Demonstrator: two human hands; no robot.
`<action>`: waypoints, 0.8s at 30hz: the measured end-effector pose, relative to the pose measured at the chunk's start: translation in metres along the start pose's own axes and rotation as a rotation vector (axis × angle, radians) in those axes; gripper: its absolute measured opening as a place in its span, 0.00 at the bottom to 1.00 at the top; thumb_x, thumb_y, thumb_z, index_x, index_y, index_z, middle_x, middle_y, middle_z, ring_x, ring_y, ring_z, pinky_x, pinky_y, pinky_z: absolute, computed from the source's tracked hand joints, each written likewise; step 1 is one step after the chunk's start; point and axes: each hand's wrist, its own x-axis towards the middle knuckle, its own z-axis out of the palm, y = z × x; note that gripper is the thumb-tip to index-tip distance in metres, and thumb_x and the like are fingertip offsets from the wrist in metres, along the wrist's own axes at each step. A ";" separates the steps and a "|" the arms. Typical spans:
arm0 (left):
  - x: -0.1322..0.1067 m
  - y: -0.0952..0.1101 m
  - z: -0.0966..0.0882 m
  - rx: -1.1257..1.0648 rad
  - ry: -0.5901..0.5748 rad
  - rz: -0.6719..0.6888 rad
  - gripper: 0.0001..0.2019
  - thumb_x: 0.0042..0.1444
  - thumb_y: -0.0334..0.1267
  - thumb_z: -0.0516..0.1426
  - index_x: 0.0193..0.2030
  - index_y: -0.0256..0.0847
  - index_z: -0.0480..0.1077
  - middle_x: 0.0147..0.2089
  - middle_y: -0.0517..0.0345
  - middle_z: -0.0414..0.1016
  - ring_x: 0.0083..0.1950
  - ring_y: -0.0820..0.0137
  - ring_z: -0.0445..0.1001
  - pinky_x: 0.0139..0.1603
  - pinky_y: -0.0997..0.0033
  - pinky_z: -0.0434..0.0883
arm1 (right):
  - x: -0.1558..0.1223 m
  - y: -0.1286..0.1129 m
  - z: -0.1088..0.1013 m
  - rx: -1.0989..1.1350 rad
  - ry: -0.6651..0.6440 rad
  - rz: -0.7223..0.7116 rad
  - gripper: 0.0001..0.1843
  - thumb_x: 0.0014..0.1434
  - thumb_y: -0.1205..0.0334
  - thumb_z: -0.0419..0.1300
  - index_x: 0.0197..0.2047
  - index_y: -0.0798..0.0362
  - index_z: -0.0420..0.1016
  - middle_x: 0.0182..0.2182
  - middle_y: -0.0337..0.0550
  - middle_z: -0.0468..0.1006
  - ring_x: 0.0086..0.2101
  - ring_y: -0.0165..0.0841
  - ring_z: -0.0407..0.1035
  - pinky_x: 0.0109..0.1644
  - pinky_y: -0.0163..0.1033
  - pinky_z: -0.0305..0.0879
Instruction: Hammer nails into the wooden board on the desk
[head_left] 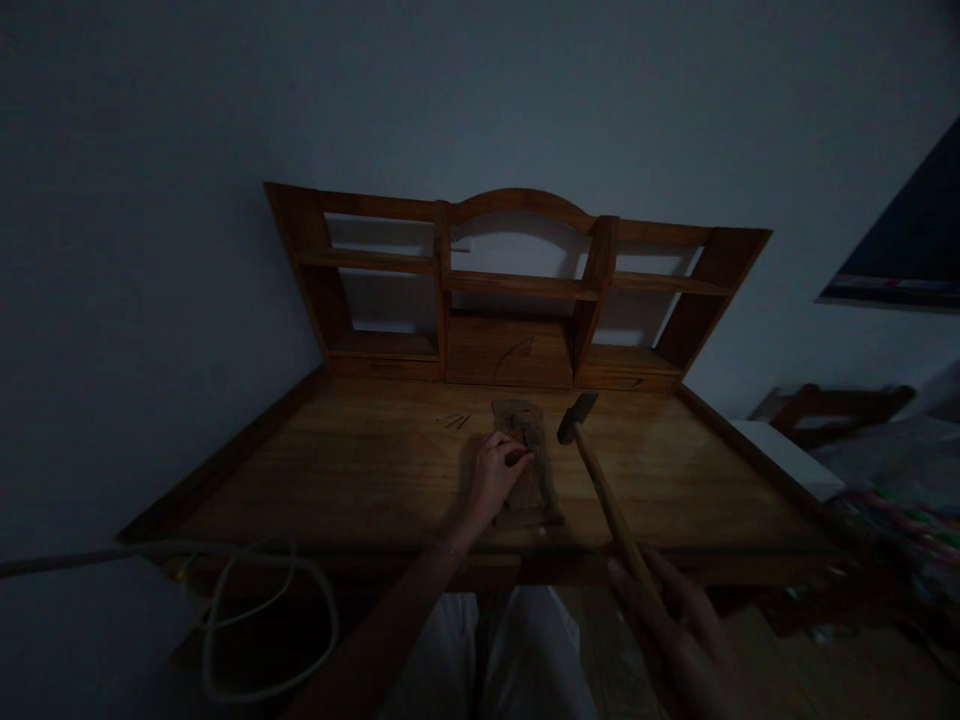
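My right hand [679, 625] is wrapped round the wooden handle of a hammer [611, 505]. The hammer's dark head is raised to the right of a rough, brownish piece [529, 490] lying on the wooden desk [360, 470]; its material is hard to make out in the dim light. Over the middle of that piece, my left hand [499, 468] has its fingertips pinched together. What they hold, if anything, is too small and dark to name. Several thin nails [455, 420] lie on the desktop to the left of the rough piece.
A wooden shelf unit [517, 287] with drawers stands along the desk's back edge, against the wall. Pale cable [330, 610] loops off the front left. To the right are a white surface [787, 458], a wooden chair back [847, 405] and plastic-wrapped items [892, 480].
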 end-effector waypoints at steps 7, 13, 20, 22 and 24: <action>0.002 -0.002 0.001 0.008 0.004 0.035 0.03 0.53 0.34 0.59 0.32 0.38 0.74 0.34 0.57 0.67 0.39 0.73 0.67 0.39 0.75 0.65 | 0.005 0.010 0.002 -0.081 -0.073 -0.007 0.34 0.49 0.38 0.59 0.56 0.44 0.66 0.57 0.43 0.65 0.56 0.42 0.59 0.48 0.38 0.68; 0.002 -0.003 -0.001 0.036 -0.007 0.011 0.04 0.52 0.36 0.60 0.31 0.38 0.74 0.34 0.58 0.64 0.37 0.74 0.65 0.36 0.76 0.63 | -0.002 0.005 0.002 -0.088 -0.086 -0.027 0.34 0.48 0.38 0.61 0.56 0.44 0.67 0.59 0.43 0.63 0.58 0.42 0.56 0.58 0.43 0.59; 0.003 0.000 -0.005 0.040 -0.050 -0.011 0.01 0.51 0.32 0.60 0.29 0.39 0.73 0.33 0.59 0.63 0.36 0.74 0.65 0.35 0.76 0.62 | -0.003 0.004 0.021 0.003 -0.058 0.026 0.35 0.45 0.37 0.62 0.53 0.48 0.68 0.54 0.46 0.67 0.56 0.42 0.60 0.59 0.47 0.57; 0.003 0.000 -0.005 0.037 -0.055 -0.013 0.01 0.50 0.31 0.59 0.30 0.39 0.73 0.33 0.59 0.63 0.36 0.74 0.65 0.35 0.76 0.62 | 0.000 0.007 0.022 -0.006 -0.056 0.021 0.35 0.46 0.38 0.62 0.53 0.48 0.68 0.55 0.45 0.67 0.56 0.42 0.59 0.59 0.46 0.57; 0.002 0.000 -0.005 0.032 -0.052 -0.018 0.01 0.51 0.33 0.59 0.30 0.39 0.74 0.34 0.59 0.64 0.36 0.74 0.66 0.35 0.76 0.62 | 0.002 0.009 0.018 -0.012 -0.058 0.020 0.35 0.46 0.38 0.62 0.54 0.46 0.67 0.56 0.44 0.65 0.57 0.41 0.58 0.59 0.46 0.57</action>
